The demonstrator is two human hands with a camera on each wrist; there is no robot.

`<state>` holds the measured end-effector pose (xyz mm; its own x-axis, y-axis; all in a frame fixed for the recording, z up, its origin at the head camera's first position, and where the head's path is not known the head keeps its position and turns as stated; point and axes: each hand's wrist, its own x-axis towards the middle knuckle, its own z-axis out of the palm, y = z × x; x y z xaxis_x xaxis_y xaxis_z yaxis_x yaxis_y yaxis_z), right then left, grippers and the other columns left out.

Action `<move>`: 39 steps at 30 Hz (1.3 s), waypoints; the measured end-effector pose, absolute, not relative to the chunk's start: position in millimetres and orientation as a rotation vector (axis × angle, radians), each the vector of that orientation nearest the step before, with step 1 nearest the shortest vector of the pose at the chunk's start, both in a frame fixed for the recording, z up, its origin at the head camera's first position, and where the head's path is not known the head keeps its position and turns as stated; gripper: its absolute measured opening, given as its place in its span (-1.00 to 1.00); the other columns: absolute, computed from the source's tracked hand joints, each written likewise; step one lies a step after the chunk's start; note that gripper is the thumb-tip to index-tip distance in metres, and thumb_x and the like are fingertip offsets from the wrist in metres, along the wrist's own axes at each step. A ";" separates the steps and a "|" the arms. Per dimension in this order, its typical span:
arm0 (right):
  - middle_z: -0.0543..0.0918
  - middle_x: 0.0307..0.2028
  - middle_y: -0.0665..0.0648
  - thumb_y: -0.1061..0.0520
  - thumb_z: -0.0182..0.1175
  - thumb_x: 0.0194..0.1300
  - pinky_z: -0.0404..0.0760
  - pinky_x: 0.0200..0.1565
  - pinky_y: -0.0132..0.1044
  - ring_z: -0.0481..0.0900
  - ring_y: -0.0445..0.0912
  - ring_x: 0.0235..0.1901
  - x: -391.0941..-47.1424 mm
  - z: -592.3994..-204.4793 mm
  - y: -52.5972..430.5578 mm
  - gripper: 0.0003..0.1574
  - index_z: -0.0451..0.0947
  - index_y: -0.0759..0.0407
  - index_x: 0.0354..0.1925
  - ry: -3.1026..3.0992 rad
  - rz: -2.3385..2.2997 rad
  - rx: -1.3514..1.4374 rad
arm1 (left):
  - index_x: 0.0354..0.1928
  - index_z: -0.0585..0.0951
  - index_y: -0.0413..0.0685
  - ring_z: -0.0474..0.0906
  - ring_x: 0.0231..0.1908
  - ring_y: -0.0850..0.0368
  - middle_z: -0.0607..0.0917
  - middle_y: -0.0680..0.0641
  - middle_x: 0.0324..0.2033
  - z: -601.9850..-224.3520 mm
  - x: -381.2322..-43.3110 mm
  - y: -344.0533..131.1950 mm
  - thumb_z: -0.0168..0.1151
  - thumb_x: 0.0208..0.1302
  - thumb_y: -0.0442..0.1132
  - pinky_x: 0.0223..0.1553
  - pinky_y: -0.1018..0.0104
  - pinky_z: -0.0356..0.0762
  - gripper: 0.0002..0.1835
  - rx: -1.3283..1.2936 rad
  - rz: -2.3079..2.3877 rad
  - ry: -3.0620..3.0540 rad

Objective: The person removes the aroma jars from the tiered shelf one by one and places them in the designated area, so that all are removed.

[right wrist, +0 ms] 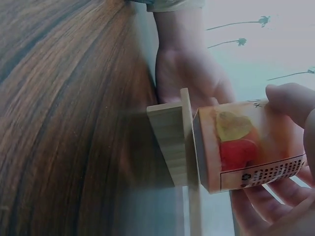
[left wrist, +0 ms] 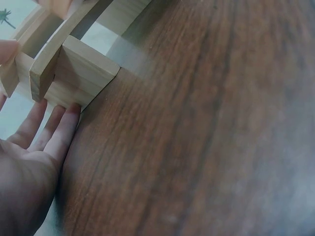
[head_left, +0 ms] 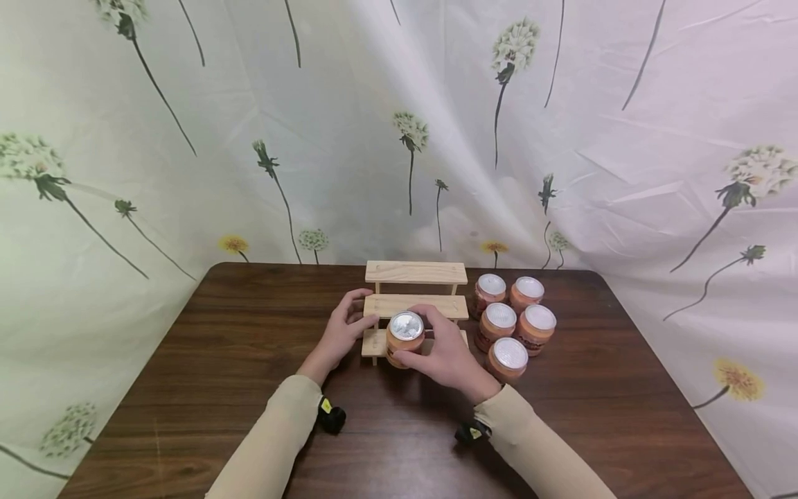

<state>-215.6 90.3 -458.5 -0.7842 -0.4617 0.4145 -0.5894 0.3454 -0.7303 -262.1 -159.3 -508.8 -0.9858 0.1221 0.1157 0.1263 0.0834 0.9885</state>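
The right hand (head_left: pixel 450 350) grips a jar (head_left: pixel 405 336) with a silver lid and an orange label. In the right wrist view, the label of the jar (right wrist: pixel 246 147) shows yellow and red fruit, and its base is right at the lowest shelf board (right wrist: pixel 190 167). A three-step wooden rack (head_left: pixel 414 306) stands on the table. At its left end is the left hand (head_left: pixel 343 329), its thumb by the middle shelf. The left wrist view shows nearly straight fingers (left wrist: pixel 61 130) touching the rack's side panel (left wrist: pixel 81 73).
Several similar jars (head_left: pixel 510 353) with pale lids stand grouped right of the rack. The dark wooden table (head_left: pixel 249 360) ends at a wall covering (head_left: pixel 349 138) printed with dandelions. Black straps with small devices (head_left: pixel 332 416) circle both wrists.
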 end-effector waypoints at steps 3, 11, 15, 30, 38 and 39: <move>0.65 0.11 -0.05 0.00 0.59 0.21 0.70 0.06 -0.15 0.64 -0.16 0.11 -211.7 -453.8 95.6 -0.13 0.38 0.00 0.36 -2.441 1.427 0.981 | 0.50 0.37 0.03 0.59 0.13 -0.11 0.53 -0.28 0.22 -509.4 -262.7 -159.5 0.34 0.49 -0.22 -0.11 0.17 0.68 -0.39 -0.274 -2.106 -2.310; 0.68 0.06 -0.05 0.03 0.62 0.18 0.70 0.05 -0.17 0.67 -0.15 0.06 -201.4 -432.5 110.3 -0.12 0.40 0.01 0.35 -2.360 1.402 0.996 | 0.52 0.34 -0.03 0.60 0.14 -0.08 0.52 -0.26 0.24 -509.1 -262.2 -159.8 0.34 0.49 -0.19 -0.10 0.14 0.69 -0.35 -0.293 -2.098 -2.316; 0.68 0.09 -0.02 0.08 0.64 0.13 0.70 0.02 -0.15 0.67 -0.12 0.07 -197.9 -421.2 119.5 -0.11 0.43 0.09 0.34 -2.315 1.395 0.964 | 0.53 0.32 -0.06 0.60 0.15 -0.09 0.52 -0.26 0.24 -508.6 -262.1 -159.9 0.33 0.50 -0.20 -0.09 0.12 0.69 -0.34 -0.302 -2.093 -2.321; 0.62 0.13 0.21 0.43 0.64 -0.04 0.64 0.00 -0.48 0.62 -0.21 0.07 -181.7 -388.0 200.7 -0.07 0.47 0.30 0.28 -2.200 1.374 0.721 | 0.52 0.33 -0.02 0.55 0.24 -0.23 0.50 -0.29 0.26 -510.3 -261.7 -160.2 0.34 0.50 -0.19 -0.02 0.05 0.69 -0.35 -0.289 -2.092 -2.344; 0.64 0.10 0.14 0.48 0.64 -0.12 0.55 -0.11 -0.59 0.62 -0.29 -0.02 -174.2 -385.0 244.1 -0.04 0.50 0.32 0.27 -2.171 1.275 0.519 | 0.53 0.32 -0.04 0.56 0.22 -0.23 0.50 -0.30 0.25 -508.0 -261.9 -159.8 0.33 0.50 -0.20 -0.04 0.07 0.69 -0.35 -0.298 -2.085 -2.333; 0.64 0.09 0.13 0.48 0.65 -0.13 0.54 -0.11 -0.61 0.62 -0.31 -0.02 -173.5 -385.3 248.5 -0.04 0.50 0.32 0.26 -2.174 1.251 0.496 | 0.53 0.32 -0.04 0.55 0.22 -0.24 0.50 -0.30 0.26 -508.2 -262.0 -159.7 0.33 0.51 -0.20 -0.03 0.07 0.69 -0.35 -0.299 -2.081 -2.336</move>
<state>-173.5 248.5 -385.3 -0.7647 -0.0325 0.6436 -0.5729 0.4917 -0.6558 -262.0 -159.7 -508.2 -0.9819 0.1424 0.1250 0.1405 0.1048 0.9845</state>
